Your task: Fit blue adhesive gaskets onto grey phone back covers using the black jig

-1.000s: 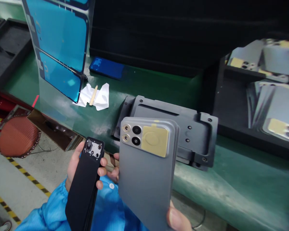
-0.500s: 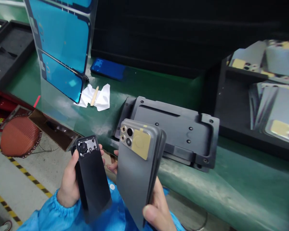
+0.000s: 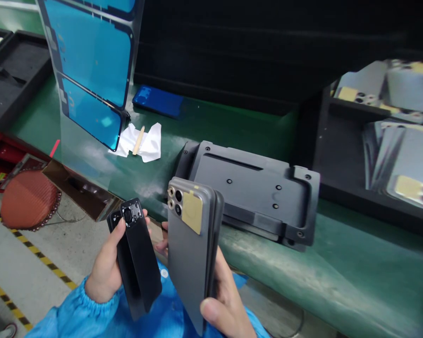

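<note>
My left hand [image 3: 107, 263] is closed around black phone back panels [image 3: 143, 263], which are fanned slightly apart, with a camera plate at the top. My right hand [image 3: 229, 295] grips a stack of grey phone back panels [image 3: 186, 253] from the right side and below; the front one has camera rings and a yellow sticker. The two sets are close together, upright, above my lap. Just behind the grey stack, a black fixture [image 3: 250, 188] with a shallow recess rests on the green bench [image 3: 366, 253].
A hanging sheet of blue adhesive pieces [image 3: 91, 61] stands at the left. Beside it lie white paper [image 3: 151, 143] with a wooden stick [image 3: 138, 141] and a blue panel [image 3: 158, 101]. A black tray [image 3: 338, 155] with grey panels is at the right; black trays [image 3: 28, 56] sit far left.
The grey stack and my right hand have moved left, toward the black panels. My left hand has shifted slightly right, its thumb now across the top of the panels, which are spread wider.
</note>
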`<action>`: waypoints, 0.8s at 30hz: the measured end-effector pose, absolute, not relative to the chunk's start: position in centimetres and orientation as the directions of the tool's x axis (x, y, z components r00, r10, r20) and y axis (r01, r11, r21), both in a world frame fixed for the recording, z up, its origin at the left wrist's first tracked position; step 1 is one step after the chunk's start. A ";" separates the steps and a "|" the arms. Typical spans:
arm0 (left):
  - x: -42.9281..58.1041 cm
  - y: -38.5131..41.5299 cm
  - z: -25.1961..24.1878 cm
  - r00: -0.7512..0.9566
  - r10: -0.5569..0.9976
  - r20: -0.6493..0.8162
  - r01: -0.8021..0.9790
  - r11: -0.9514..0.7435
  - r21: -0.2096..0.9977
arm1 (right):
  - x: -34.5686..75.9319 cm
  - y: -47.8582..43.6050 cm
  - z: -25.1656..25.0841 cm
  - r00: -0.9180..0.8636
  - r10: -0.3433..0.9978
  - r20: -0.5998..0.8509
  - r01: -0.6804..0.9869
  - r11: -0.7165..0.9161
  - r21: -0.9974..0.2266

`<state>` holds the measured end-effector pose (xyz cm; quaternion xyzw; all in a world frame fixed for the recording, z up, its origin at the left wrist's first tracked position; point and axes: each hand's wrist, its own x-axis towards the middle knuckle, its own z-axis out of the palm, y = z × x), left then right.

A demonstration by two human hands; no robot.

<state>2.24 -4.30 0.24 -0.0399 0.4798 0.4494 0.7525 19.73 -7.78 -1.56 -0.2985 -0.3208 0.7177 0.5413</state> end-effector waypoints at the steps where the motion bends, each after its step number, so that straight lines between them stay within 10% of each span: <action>1: 2.2 -4.3 0.2 0.128 0.645 -0.753 -0.703 0.595 0.390 | 19.7 -7.7 -1.5 -0.237 0.968 -0.081 -0.579 -0.208 -0.789; 7: 2.1 -4.4 -0.2 0.106 0.679 -0.727 -0.634 0.609 0.476 | 19.9 -7.6 -1.5 -0.238 0.963 -0.125 -0.455 -0.224 -0.862; 14: 3.0 -4.7 -0.2 -0.019 0.784 -0.621 -0.607 0.484 0.630 | 18.3 -8.4 -2.4 -0.168 0.963 -0.212 0.066 -0.203 -0.977; 24: 3.4 -4.5 -1.0 -0.050 0.852 -0.522 -0.524 0.422 0.740 | 18.0 -7.9 -3.1 -0.199 0.957 -0.209 0.019 -0.210 -0.978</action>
